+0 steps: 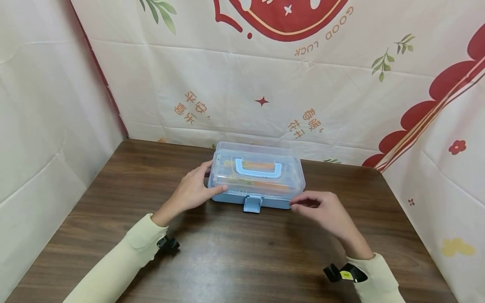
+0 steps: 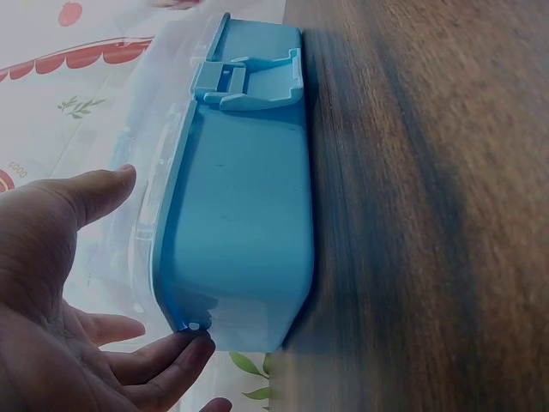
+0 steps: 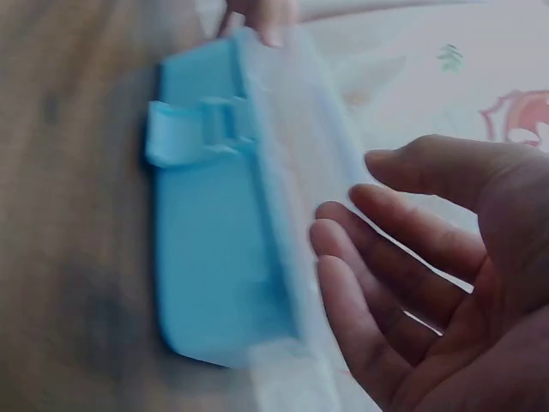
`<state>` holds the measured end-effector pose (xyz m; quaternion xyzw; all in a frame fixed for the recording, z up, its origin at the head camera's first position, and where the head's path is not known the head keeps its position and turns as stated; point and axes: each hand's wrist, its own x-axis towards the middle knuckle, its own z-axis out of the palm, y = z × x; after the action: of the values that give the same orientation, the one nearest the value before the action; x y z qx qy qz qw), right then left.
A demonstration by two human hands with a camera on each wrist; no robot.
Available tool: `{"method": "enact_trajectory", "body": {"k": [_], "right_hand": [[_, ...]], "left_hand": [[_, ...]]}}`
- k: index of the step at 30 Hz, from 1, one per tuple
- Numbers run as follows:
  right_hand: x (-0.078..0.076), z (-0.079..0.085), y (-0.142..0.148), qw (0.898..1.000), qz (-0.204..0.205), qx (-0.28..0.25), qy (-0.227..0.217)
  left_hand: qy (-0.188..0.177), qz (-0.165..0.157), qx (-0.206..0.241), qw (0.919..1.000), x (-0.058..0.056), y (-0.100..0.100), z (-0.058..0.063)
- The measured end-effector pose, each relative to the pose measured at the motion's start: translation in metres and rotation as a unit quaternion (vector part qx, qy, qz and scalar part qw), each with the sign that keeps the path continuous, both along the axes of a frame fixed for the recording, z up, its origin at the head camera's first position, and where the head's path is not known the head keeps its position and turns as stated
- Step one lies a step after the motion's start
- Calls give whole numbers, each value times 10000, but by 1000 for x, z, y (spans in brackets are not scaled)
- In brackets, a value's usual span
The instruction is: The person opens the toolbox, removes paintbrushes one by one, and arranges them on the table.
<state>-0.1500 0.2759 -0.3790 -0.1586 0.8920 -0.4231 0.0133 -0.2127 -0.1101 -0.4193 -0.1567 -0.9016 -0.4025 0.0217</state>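
Observation:
A plastic storage box (image 1: 233, 197) with a blue base and clear lid (image 1: 223, 168) lies on the table. Its lid is down, and the blue front latch (image 1: 252, 204) hangs unfastened. A light-blue handle (image 1: 258, 173) lies flat on top; orange and yellow contents (image 1: 265, 185) show blurrily through the lid. At the left end, my left hand (image 1: 195, 185) has its thumb by the lid's front edge and its loosely extended fingers against the end wall. My right hand (image 1: 322, 210) is by the front right corner, holding nothing, fingers loosely bent; contact there is unclear.
The box stands on a dark wood-grain table (image 1: 227, 261), towards its back edge. A printed white cloth (image 1: 235, 84) hangs behind the table and along both sides. Each wrist wears a black strap-on camera.

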Motion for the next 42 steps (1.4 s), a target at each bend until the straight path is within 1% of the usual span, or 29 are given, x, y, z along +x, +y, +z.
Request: {"method": "enact_trajectory", "body": {"k": [2,4,6,8,11,15,20,25,29,33,42], "right_hand": [[-3,6,7,9994,-187,-78,267],[-7,8,13,9978,-378,-212,501],[-13,7,20,9957,-528,-364,675],[-18,2,25,9942,-599,-509,740],[-26,-11,30,9945,-554,-584,668],[-35,-30,31,9975,-387,-453,386],[-41,-44,28,9993,-248,-256,84],[-41,-48,24,9996,-248,-167,-1],[-40,-48,22,9990,-328,-295,45],[-41,-47,20,9984,-431,-357,46],[-39,-44,21,9980,-573,-240,79]], "left_hand": [[-6,1,0,10000,0,0,0],[-21,11,-12,10000,0,0,0],[-57,26,-40,10000,1,0,1],[-89,28,-79,9999,0,0,0],[-116,24,-121,9999,0,-1,0],[-36,-5,-133,9999,0,-1,-2],[80,-16,-220,9997,-1,-2,-4],[115,-23,-342,9993,-2,-3,-5],[143,-30,-380,9992,-2,-3,-6],[134,-10,-351,9993,-2,-3,-4],[65,-44,-334,9994,1,-2,-2]]}}
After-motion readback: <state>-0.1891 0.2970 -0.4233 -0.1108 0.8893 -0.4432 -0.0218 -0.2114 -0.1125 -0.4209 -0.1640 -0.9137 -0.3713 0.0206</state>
